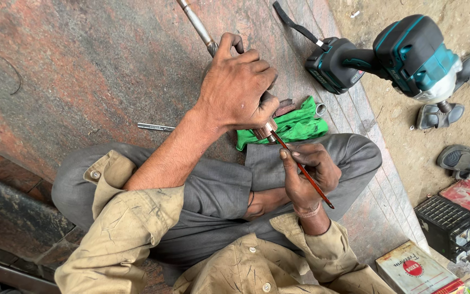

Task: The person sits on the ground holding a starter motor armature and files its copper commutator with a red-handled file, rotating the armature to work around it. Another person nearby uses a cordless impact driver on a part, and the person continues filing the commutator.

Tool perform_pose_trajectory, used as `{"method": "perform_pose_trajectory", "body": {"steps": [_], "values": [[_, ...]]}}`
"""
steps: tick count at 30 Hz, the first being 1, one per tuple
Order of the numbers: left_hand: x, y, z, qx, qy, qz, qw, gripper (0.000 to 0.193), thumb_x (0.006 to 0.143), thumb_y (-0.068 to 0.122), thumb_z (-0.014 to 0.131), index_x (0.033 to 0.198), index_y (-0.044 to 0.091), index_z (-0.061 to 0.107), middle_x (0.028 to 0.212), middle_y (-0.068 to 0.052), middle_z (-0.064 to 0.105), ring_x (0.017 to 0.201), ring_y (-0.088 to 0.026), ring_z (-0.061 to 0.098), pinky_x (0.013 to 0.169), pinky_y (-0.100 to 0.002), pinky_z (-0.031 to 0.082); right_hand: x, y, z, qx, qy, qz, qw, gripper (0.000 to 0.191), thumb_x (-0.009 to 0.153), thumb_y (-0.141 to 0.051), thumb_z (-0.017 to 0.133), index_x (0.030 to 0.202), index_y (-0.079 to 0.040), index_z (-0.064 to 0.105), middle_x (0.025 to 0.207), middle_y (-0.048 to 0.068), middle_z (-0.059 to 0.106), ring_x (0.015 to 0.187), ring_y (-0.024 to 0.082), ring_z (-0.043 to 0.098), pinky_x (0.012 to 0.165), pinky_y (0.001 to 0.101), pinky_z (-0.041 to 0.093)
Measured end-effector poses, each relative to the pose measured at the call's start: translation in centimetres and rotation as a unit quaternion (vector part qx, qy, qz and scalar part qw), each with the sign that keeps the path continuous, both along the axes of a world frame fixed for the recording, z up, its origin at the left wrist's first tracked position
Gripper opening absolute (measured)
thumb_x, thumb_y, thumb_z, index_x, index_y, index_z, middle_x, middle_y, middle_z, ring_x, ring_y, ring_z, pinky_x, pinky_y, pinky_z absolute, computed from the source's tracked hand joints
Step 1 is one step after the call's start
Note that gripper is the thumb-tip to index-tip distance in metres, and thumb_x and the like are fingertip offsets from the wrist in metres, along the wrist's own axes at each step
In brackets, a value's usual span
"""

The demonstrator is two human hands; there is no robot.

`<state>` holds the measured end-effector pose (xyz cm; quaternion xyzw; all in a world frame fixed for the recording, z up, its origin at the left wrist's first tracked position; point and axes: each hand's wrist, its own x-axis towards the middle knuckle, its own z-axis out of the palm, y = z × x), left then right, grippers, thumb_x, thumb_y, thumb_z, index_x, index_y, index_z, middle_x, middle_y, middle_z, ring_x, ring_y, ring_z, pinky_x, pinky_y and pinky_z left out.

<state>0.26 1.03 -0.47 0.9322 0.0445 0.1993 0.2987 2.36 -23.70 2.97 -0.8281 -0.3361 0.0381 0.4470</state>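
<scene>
Metal cylinder (266,130): a small coppery part with a long shaft (196,23) running out beyond our left grip; it sits just under that fist, over our lap.
Left hand (237,87): clenched round the cylinder from above, knuckles up, the shaft leaving past the thumb.
Right hand (305,174): pinching a thin red rod (303,170) like a pen, its tip touching the cylinder's exposed end just below the left grip.
Doing it well: we judge the left fist should keep the part from turning while the rod tip works in short, light strokes; bracing the right wrist on the knee would steady it.
Beyond the grip: a green rag (295,128) lies just behind the cylinder on the stone slab (93,65); a teal cordless impact wrench (393,54) stands farther out to the right.
Near the left forearm: a slim metal bar (156,127) on the slab.
</scene>
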Motion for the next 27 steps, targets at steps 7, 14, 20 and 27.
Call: {"method": "perform_pose_trajectory", "body": {"steps": [7,14,20,27], "values": [[-0.1,0.1,0.2,-0.002,0.004,0.000,1.000,0.032,0.079,0.039,0.070,0.079,0.007,0.070,0.074,-0.005,0.066,0.083,-0.022,0.064,0.104,-0.053,0.035,0.7,1.7,1.0,-0.032,-0.022,0.031,0.999,0.029,0.086,0.002,0.087,0.085,-0.001,0.058,0.086,0.012,0.070,0.076,0.019,0.071,0.066,0.0278,0.052],[0.1,0.4,0.5,-0.019,-0.007,-0.007,1.000,0.031,0.078,0.037,0.069,0.081,0.007,0.070,0.074,-0.005,0.065,0.083,-0.023,0.064,0.103,-0.054,0.035,1.0,2.2,2.2,-0.061,-0.023,0.029,0.997,0.028,0.081,0.002,0.087,0.082,0.000,0.058,0.082,0.012,0.069,0.070,0.019,0.068,0.063,0.0288,0.049],[0.0,0.3,0.6,-0.018,0.009,-0.014,1.000,0.029,0.077,0.035,0.069,0.079,0.006,0.069,0.074,-0.005,0.065,0.082,-0.023,0.064,0.101,-0.054,0.036,1.0,2.2,1.3,-0.037,-0.039,0.044,0.998,0.029,0.086,0.001,0.087,0.086,-0.001,0.058,0.085,0.012,0.069,0.077,0.021,0.072,0.067,0.0292,0.053],[0.0,0.1,0.4,-0.018,0.013,-0.004,1.000,0.027,0.079,0.033,0.067,0.079,0.007,0.069,0.074,-0.005,0.066,0.081,-0.022,0.063,0.103,-0.054,0.036,1.0,2.0,1.7,-0.057,-0.062,0.051,0.995,0.026,0.085,0.000,0.086,0.086,-0.002,0.060,0.086,0.011,0.071,0.075,0.021,0.072,0.066,0.0298,0.052]]}}
